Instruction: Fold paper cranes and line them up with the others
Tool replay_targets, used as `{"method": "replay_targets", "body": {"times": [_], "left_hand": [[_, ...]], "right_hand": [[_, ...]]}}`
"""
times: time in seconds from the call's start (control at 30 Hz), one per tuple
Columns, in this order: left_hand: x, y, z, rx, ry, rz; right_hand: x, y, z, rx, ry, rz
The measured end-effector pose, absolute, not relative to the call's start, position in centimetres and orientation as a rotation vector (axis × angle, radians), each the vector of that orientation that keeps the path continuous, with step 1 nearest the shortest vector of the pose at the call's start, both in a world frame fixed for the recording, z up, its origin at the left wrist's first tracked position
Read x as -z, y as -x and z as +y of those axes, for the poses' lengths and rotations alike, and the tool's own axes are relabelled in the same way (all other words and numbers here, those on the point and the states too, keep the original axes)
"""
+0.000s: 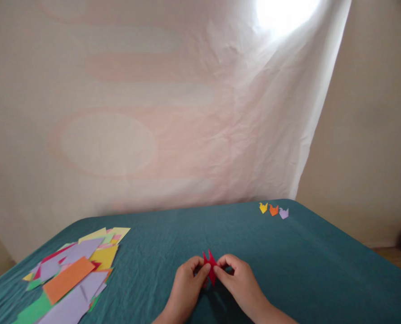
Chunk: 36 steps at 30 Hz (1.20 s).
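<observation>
Between my two hands is a small red folded paper piece (211, 261), held just above the table near its front middle. Two narrow points stick up from it and another points down. My left hand (191, 281) pinches its left side between thumb and fingers. From the other side, my right hand (239, 276) grips the right edge in the same kind of pinch. Fingertips cover part of the folds on both sides.
A loose pile of coloured paper sheets (68, 279) spreads over the left of the dark green tablecloth (153, 238). At the back right stand three small folded paper birds: yellow (263, 208), orange (273, 210) and purple (284, 213). Behind the table hangs a pale cloth (186, 135).
</observation>
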<state>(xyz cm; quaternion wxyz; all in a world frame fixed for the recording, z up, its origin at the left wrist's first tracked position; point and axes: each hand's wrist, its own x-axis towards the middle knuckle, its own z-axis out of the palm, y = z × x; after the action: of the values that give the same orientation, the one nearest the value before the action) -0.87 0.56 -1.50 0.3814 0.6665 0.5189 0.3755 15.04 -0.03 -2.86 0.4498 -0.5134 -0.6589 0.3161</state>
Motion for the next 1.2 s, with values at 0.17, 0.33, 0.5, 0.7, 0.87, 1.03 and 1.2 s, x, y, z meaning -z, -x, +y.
{"method": "replay_targets", "body": {"times": [0.17,0.33,0.5,0.7,0.87,1.03,1.2], "left_hand": [[1.0,1.0,0.4,-0.938,-1.853,1.414],[1.2,0.8,0.2,-1.03,-1.8,1.384],[2.1,0.9,0.8,-0.954,-1.424,1.119],[2.2,1.3,1.3,-0.944,-1.31,1.112],[1.8,1.2,1.0,-0.867,-1.352,1.155],[2.0,1.3,1.1,-0.87,-1.368,1.205],[2.3,1.4,1.2,-0.887,-1.377,1.206]], "right_hand": [[2.5,-15.0,-0.3,-0.884,1.213,-1.623],[2.1,-14.9,-0.4,-0.846,1.269,-1.604],[2.6,-15.3,0.0,-0.922,1.262,-1.553],[2.9,-16.0,0.4,-1.078,1.112,-1.499],[2.5,-16.3,0.5,-1.034,1.121,-1.571],[2.5,-16.3,0.5,-0.974,1.163,-1.616],[2.5,-16.2,0.3,-0.935,1.173,-1.631]]}}
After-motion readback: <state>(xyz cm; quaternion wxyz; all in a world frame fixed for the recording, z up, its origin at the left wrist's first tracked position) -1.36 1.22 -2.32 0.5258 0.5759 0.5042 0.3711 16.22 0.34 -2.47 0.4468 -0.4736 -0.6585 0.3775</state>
